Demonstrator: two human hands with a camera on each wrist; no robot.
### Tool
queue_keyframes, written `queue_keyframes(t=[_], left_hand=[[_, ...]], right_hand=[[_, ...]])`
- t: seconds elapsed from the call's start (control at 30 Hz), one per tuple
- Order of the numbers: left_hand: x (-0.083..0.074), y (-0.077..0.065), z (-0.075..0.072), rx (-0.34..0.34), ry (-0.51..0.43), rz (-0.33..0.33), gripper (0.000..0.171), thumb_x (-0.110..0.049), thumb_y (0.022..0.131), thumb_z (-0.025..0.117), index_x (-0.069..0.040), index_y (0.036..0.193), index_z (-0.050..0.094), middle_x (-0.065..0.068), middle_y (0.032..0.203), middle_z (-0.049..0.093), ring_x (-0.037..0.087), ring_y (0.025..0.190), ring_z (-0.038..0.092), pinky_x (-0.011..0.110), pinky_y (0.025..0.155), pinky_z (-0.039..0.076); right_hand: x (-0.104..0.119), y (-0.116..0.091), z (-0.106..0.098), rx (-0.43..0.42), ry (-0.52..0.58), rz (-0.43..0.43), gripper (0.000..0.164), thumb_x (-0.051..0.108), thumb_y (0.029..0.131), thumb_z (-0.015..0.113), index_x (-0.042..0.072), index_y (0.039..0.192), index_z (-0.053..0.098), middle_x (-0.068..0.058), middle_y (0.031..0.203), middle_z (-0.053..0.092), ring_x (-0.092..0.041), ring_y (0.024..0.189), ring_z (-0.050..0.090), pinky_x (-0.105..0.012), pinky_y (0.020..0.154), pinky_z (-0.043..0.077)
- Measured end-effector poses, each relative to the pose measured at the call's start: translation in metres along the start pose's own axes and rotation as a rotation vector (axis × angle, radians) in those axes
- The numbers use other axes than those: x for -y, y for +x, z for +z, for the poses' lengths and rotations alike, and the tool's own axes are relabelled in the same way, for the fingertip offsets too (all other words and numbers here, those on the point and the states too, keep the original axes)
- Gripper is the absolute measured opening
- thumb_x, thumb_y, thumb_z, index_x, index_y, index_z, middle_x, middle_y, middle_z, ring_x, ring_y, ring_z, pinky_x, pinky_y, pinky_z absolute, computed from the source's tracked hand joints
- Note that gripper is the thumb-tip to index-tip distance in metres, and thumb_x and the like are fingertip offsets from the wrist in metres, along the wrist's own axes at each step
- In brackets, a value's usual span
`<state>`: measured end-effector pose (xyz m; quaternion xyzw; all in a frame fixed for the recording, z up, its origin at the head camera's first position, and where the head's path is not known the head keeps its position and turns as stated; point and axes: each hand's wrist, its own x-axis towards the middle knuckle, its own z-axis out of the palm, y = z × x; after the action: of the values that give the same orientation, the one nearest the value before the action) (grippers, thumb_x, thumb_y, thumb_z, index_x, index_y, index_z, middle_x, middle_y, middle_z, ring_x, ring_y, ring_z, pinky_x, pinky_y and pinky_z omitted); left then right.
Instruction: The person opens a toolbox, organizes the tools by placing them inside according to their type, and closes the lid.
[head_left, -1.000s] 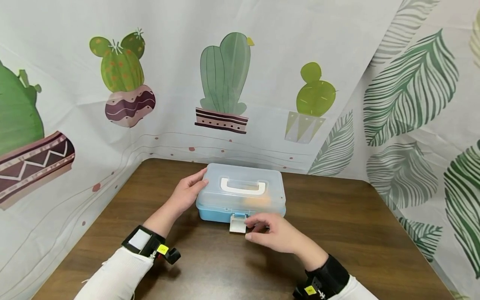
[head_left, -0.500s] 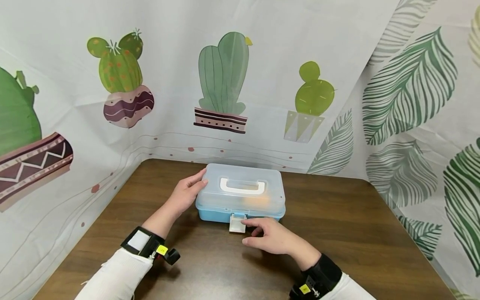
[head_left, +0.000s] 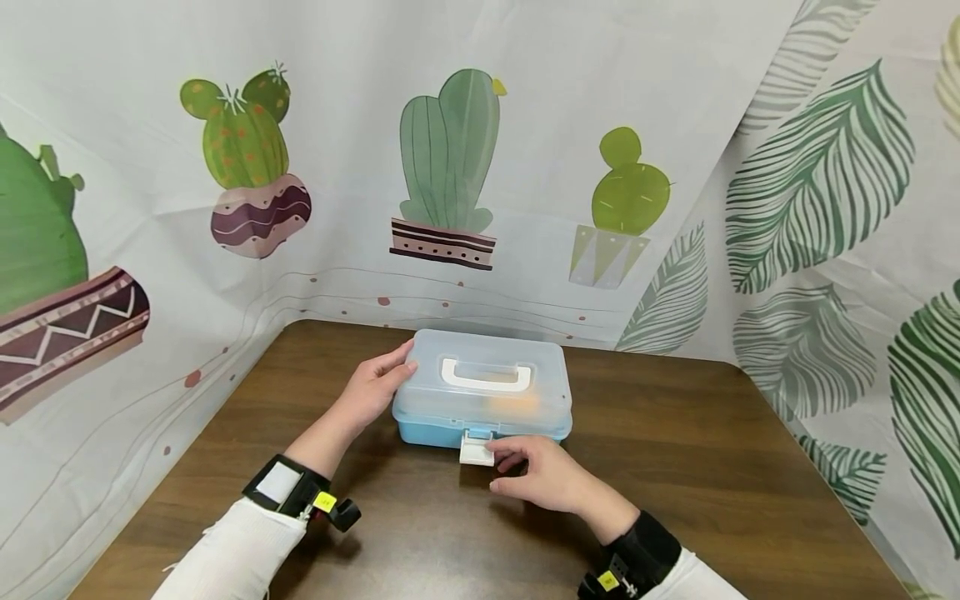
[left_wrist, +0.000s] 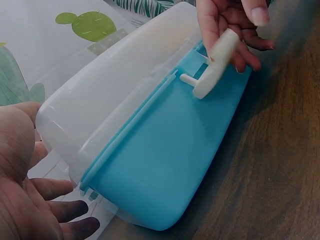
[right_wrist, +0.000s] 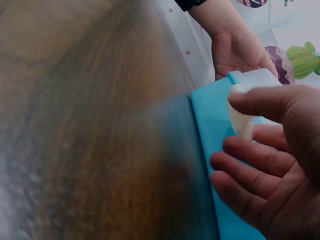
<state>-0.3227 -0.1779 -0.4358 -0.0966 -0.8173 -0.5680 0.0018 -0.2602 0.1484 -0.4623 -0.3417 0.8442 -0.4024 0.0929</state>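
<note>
A storage box (head_left: 431, 432) with a light blue base, a cloudy clear lid (head_left: 540, 367) and a white carry handle (head_left: 487, 383) sits on the table, its lid down. At the box's left end, my left hand (head_left: 371, 385) rests against the lid, fingers spread and loosely bent in the left wrist view. The white front latch (head_left: 476, 450) sticks outward from the base. My right hand (head_left: 546, 473) is at this latch, the index fingertip touching it and the thumb apart below. Through the lid an orange patch (head_left: 513, 404) shows faintly.
The brown wooden table (head_left: 420, 533) extends around the box. Behind it hangs a white cloth (head_left: 337, 167) printed with cacti and leaves. Each wrist wears a black strap (head_left: 287, 483) with a small camera.
The right hand has shifted slightly left, bringing its index fingertip onto the latch. The latch stands slightly more outward. The left hand and the box have stayed in place.
</note>
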Motion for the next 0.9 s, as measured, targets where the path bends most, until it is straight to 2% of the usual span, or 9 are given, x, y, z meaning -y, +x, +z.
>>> queue_keyframes(t=[0.13, 0.27, 0.4, 0.53, 0.63, 0.7, 0.9], left_hand=[[0.0, 0.001, 0.001, -0.005, 0.0, 0.003, 0.061, -0.051, 0.103, 0.057, -0.027, 0.158, 0.043, 0.002, 0.164, 0.04, 0.027, 0.156, 0.033, 0.053, 0.125, 0.031], [-0.002, 0.001, 0.002, -0.009, 0.006, 0.006, 0.062, -0.051, 0.103, 0.057, -0.026, 0.158, 0.043, 0.002, 0.164, 0.041, 0.027, 0.156, 0.033, 0.053, 0.125, 0.031], [-0.002, 0.001, 0.002, -0.011, 0.0, 0.002, 0.062, -0.053, 0.103, 0.057, -0.027, 0.157, 0.043, 0.001, 0.164, 0.041, 0.026, 0.156, 0.033, 0.052, 0.125, 0.031], [0.0, 0.002, 0.002, -0.012, -0.001, 0.016, 0.063, -0.053, 0.103, 0.056, -0.026, 0.158, 0.042, 0.002, 0.165, 0.04, 0.027, 0.156, 0.032, 0.053, 0.125, 0.031], [0.001, 0.002, 0.002, -0.011, 0.004, 0.018, 0.063, -0.053, 0.103, 0.056, -0.026, 0.158, 0.042, 0.002, 0.165, 0.039, 0.028, 0.157, 0.031, 0.053, 0.125, 0.03], [0.002, 0.003, 0.001, -0.008, 0.006, 0.016, 0.064, -0.055, 0.102, 0.056, -0.026, 0.158, 0.042, 0.001, 0.165, 0.039, 0.028, 0.157, 0.031, 0.054, 0.125, 0.03], [0.005, 0.004, 0.001, -0.004, 0.021, 0.017, 0.064, -0.056, 0.102, 0.055, -0.028, 0.158, 0.041, 0.001, 0.165, 0.038, 0.028, 0.157, 0.03, 0.055, 0.126, 0.028]], right_hand=[[0.001, 0.0, 0.004, -0.064, -0.014, -0.014, 0.038, 0.019, 0.095, 0.074, 0.007, 0.13, 0.07, -0.012, 0.111, 0.076, -0.02, 0.1, 0.075, -0.035, 0.087, 0.062], [0.001, 0.002, 0.008, -0.156, -0.093, -0.055, 0.028, 0.021, 0.098, 0.071, 0.01, 0.123, 0.075, -0.006, 0.107, 0.079, -0.009, 0.094, 0.073, -0.025, 0.08, 0.06], [0.002, 0.004, 0.01, -0.229, -0.158, -0.089, 0.021, 0.022, 0.099, 0.07, 0.012, 0.115, 0.078, 0.0, 0.103, 0.079, -0.001, 0.083, 0.065, -0.021, 0.073, 0.055], [0.004, 0.007, 0.01, -0.267, -0.176, -0.08, 0.011, 0.025, 0.099, 0.069, 0.018, 0.098, 0.078, 0.008, 0.086, 0.073, 0.001, 0.071, 0.053, -0.018, 0.066, 0.048], [0.005, 0.01, 0.01, -0.286, -0.159, -0.052, 0.015, 0.025, 0.099, 0.07, 0.02, 0.085, 0.073, 0.011, 0.075, 0.065, 0.002, 0.065, 0.048, -0.017, 0.061, 0.044], [0.007, 0.012, 0.01, -0.296, -0.135, -0.034, 0.018, 0.024, 0.099, 0.07, 0.02, 0.082, 0.072, 0.012, 0.073, 0.065, 0.003, 0.062, 0.047, -0.017, 0.059, 0.043], [0.011, 0.015, 0.011, -0.341, -0.054, 0.047, 0.022, 0.023, 0.1, 0.068, 0.017, 0.08, 0.074, 0.004, 0.073, 0.072, -0.001, 0.059, 0.058, -0.021, 0.056, 0.053]])
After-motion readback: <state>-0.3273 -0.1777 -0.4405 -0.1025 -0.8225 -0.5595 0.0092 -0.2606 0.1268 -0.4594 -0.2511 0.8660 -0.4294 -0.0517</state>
